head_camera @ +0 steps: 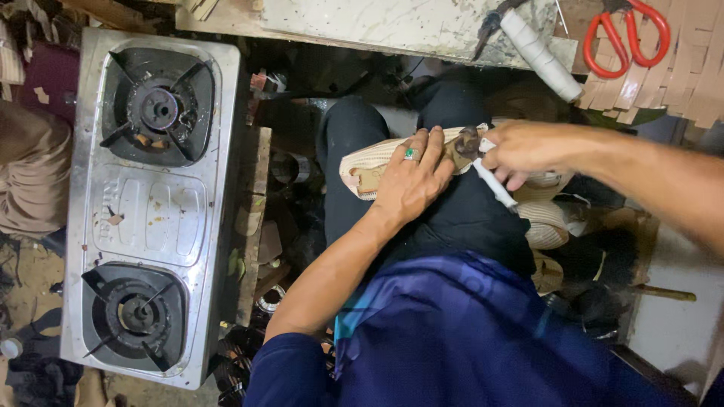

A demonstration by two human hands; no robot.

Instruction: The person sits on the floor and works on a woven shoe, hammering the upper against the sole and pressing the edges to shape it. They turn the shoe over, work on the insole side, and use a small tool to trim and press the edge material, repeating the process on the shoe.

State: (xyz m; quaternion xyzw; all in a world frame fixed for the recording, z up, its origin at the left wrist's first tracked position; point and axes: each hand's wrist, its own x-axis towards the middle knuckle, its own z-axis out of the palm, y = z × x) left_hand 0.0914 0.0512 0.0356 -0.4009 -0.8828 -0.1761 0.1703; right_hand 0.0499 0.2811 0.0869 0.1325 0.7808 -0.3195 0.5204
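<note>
A cream ribbed shoe sole point(369, 162) lies across my lap on dark trousers. My left hand point(413, 181), with a green-stoned ring, presses flat on the sole and pins it down. My right hand point(520, 151) grips a white-handled brush point(494, 183), whose dark tip touches the sole's tan inner face beside my left fingertips. More cream soles point(544, 226) are stacked under my right forearm.
A steel two-burner gas stove point(147, 218) stands at the left. On the marble-topped bench point(377, 22) above lie a white roll point(539, 56), red-handled scissors point(626, 34) and tan cut strips point(679, 83). Clutter fills the dark gap beside the stove.
</note>
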